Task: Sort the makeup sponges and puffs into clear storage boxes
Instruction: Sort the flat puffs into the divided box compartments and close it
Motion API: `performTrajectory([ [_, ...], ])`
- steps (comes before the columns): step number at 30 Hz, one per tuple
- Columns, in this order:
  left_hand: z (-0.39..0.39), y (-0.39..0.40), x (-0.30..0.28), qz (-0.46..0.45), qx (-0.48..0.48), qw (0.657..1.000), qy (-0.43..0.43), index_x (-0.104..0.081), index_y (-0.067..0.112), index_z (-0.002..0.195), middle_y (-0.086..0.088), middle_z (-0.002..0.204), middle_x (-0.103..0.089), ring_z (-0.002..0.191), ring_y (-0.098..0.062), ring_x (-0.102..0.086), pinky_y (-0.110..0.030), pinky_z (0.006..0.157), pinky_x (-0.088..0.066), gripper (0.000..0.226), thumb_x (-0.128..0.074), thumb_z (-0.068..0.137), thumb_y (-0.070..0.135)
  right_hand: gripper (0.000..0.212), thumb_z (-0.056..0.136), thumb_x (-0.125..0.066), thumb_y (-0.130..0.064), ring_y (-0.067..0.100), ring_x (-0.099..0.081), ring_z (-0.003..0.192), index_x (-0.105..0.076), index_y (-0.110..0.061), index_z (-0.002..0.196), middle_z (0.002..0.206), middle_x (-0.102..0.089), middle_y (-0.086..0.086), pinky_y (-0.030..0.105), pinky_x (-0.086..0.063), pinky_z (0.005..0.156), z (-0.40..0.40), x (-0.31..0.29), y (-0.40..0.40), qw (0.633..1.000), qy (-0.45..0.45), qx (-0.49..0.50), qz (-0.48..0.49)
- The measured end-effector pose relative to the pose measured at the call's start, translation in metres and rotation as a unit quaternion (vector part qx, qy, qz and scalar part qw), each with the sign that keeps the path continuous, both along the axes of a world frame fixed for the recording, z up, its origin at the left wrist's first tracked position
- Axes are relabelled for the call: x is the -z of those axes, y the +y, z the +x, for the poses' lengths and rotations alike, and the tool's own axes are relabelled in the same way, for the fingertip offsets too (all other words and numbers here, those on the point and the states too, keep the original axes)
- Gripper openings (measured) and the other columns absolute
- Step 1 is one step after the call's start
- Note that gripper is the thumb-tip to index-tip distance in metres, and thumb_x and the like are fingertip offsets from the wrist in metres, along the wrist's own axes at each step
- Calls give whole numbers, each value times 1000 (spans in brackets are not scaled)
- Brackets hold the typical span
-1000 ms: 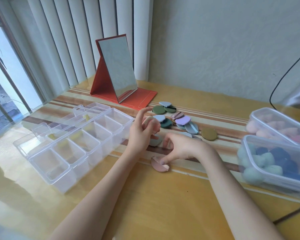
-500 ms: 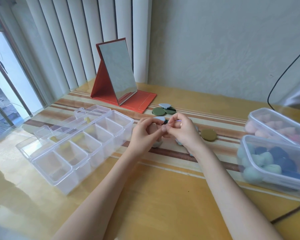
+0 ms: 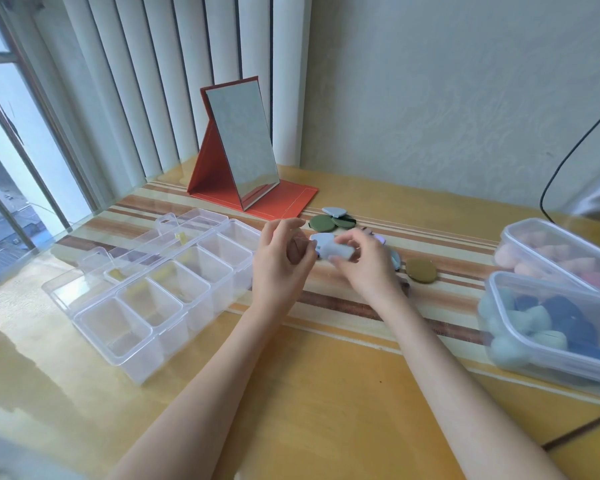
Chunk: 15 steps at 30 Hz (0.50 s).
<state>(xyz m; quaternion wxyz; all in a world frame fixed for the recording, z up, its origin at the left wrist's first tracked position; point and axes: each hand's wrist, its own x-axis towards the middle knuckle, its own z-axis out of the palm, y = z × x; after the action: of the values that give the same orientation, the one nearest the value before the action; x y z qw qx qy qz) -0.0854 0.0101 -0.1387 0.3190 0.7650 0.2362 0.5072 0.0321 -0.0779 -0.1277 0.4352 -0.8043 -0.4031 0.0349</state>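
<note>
- sunlit yellow table (image 3: 326, 410) with a striped runner, blinds and a red folding mirror (image 3: 243, 150) at the back, beyond both hands.
- half a second ago our fingertips met over the pile; now our right hand (image 3: 364, 268) has lifted a pale blue puff (image 3: 333, 250), pinching it, while our left hand (image 3: 281, 268) sits just beside it, fingers loosely curled, apparently holding nothing.
- we judge one more puff is picked and ready for sorting.
- the puff's long axis runs roughly left-right, its narrow end toward the left hand.
- the divided clear box (image 3: 146, 292) waits left of the left hand; filled boxes (image 3: 548, 323) lie right of the right hand.
</note>
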Motion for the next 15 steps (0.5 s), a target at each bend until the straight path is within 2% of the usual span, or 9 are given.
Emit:
performTrajectory([
  [1, 0, -2, -1, 7, -3, 1000, 0, -60, 13, 107, 0, 94, -57, 85, 5, -49, -15, 72, -42, 30, -66, 79, 6, 20, 83, -70, -18, 12, -51, 88, -63, -18, 101, 98, -60, -3, 10, -37, 67, 7, 1, -2, 998, -54, 36, -5],
  [3, 0, -5, -1, 25, -8, 1000, 5, -61, 12, 106, 1, 101, -55, 82, 4, -49, -19, 70, -43, 31, -67, 76, 4, 21, 87, -63, -27, 21, -42, 108, -61, -20, 107, 115, -54, 1, 26, -37, 84, 18, 10, -5, 976, -164, 54, -134],
  [5, 0, -6, 0, 53, -12, 998, 11, -62, 12, 105, 0, 104, -55, 81, -1, -51, -19, 67, -43, 32, -66, 74, 2, 19, 91, -56, -31, 25, -35, 117, -60, -22, 107, 126, -46, 2, 37, -33, 93, 19, 18, -7, 952, -213, 52, -212],
  [6, 0, -7, 0, 64, -14, 998, 10, -62, 11, 104, -2, 105, -56, 80, -6, -52, -19, 66, -43, 32, -66, 74, 1, 17, 91, -56, -28, 25, -36, 118, -61, -21, 105, 128, -45, 1, 38, -33, 94, 16, 18, -7, 956, -224, 56, -180],
  [8, -2, -9, -2, 67, -26, 997, 5, -63, 10, 104, -3, 106, -56, 80, -10, -52, -20, 64, -43, 31, -66, 73, 2, 17, 87, -58, -10, 25, -44, 116, -64, -18, 101, 125, -51, 0, 33, -36, 91, 7, 11, -1, 970, -239, 15, -38],
  [9, -4, -11, -5, 58, -41, 997, 0, -63, 10, 103, -3, 107, -56, 81, -9, -52, -22, 63, -43, 30, -66, 74, 4, 27, 83, -56, 2, 21, -48, 114, -64, -17, 102, 121, -54, -1, 28, -37, 90, 1, 9, 5, 978, -206, -36, 19],
  [11, -6, -14, -13, 20, -80, 996, -23, -62, 12, 103, -2, 108, -56, 84, -7, -51, -25, 62, -42, 28, -66, 76, 7, 46, 78, -51, 13, 8, -52, 109, -61, -20, 109, 117, -58, -7, 17, -39, 87, -15, 3, 18, 987, -54, -145, 52],
  [13, -11, -14, -23, -15, -122, 992, -36, -61, 15, 104, 0, 111, -56, 86, -7, -50, -26, 63, -41, 27, -66, 79, 11, 47, 81, -55, 2, 3, -54, 104, -55, -30, 114, 116, -60, -10, 20, -43, 87, -32, 0, 29, 976, 46, -208, 43],
  [15, -16, -10, -32, -26, -151, 988, -23, -60, 18, 106, 0, 114, -56, 83, -8, -51, -25, 63, -38, 27, -64, 79, 14, 43, 82, -62, -16, 7, -54, 109, -52, -35, 119, 119, -59, -9, 28, -46, 88, -45, -4, 36, 970, 29, -239, 8],
])
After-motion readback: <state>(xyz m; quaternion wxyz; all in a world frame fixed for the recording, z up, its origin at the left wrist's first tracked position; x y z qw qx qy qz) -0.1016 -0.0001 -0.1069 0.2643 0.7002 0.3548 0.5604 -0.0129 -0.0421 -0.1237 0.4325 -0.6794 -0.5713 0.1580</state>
